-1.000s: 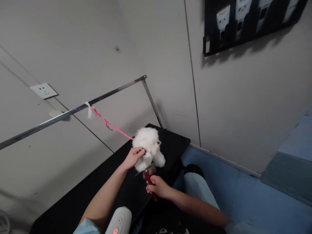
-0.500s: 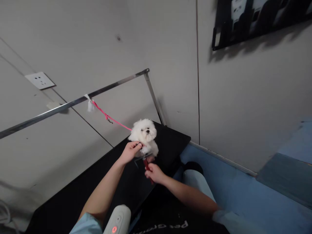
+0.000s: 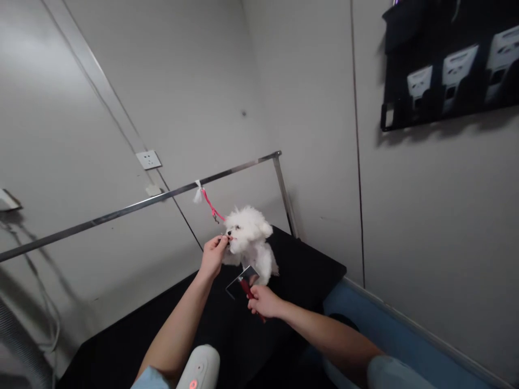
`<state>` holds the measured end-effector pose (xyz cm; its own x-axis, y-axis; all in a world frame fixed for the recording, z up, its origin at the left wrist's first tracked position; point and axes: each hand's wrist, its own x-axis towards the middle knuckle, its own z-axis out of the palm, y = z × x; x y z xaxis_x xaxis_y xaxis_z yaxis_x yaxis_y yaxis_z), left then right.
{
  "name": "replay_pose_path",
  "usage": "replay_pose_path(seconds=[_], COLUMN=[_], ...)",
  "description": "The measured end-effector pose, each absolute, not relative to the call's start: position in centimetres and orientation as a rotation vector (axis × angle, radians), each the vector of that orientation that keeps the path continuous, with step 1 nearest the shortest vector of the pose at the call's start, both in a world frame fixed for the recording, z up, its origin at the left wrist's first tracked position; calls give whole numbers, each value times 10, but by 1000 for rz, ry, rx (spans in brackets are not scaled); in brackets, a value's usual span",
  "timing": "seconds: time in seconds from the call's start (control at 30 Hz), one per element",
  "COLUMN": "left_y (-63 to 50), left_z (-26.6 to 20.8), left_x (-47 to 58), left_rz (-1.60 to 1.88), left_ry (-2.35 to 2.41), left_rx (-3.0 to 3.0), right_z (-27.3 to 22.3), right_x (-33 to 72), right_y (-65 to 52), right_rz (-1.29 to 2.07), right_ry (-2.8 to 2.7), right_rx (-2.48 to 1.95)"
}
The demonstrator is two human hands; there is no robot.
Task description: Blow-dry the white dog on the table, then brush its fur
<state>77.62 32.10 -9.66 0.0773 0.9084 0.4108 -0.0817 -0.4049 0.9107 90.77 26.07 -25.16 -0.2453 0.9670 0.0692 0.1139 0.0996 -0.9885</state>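
Note:
A fluffy white dog (image 3: 251, 229) is on the black grooming table (image 3: 312, 265), its head turned toward the left. My left hand (image 3: 214, 256) is closed in a pinch right at the dog's muzzle; something small and dark shows at the fingertips, too small to name. In my right hand (image 3: 263, 301) is a slicker brush (image 3: 245, 285) by its red handle. The brush's flat metal head is just in front of the dog's chest and front legs; whether it touches the coat I cannot tell. A pink leash (image 3: 208, 201) runs from the dog up to the rail.
A metal rail (image 3: 170, 193) crosses behind the dog, with an upright post (image 3: 286, 197) at its right end. A black rack (image 3: 438, 102) holding white clippers hangs on the right wall. Low in front of me is a white device (image 3: 199, 368) with a red light.
The dog has turned its head left toward my left hand. The brush has come down, a little away from the coat. My view has shifted left and up.

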Motion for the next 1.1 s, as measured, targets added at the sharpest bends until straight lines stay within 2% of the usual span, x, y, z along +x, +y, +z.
replay_pose_path(seconds=[0.2, 0.37, 0.5, 0.63, 0.8, 1.0, 1.1], left_y=[323, 319, 312, 304, 295, 281, 276], left_z=[-78, -65, -58, -65, -79, -94, -100], left_x=[767, 764, 758, 750, 736, 721, 718], left_rz=[1522, 1589, 1598, 1602, 1657, 1597, 1613], left_ry=[855, 844, 818, 821, 859, 889, 921], left_rx=[1557, 1495, 1503, 1492, 1430, 1511, 1483], right_z=[-210, -222, -202, -184, -203, -187, -190], right_x=[907, 891, 895, 907, 905, 907, 908], right_y=[287, 283, 286, 291, 273, 260, 251], right_rz=[899, 1078, 939, 711, 837, 585, 678], right_ry=[-1525, -1579, -1627, -1692, -1784, -1854, -1827], right_rx=[-1072, -1186, -1103, -1096, -1165, -1061, -1144])
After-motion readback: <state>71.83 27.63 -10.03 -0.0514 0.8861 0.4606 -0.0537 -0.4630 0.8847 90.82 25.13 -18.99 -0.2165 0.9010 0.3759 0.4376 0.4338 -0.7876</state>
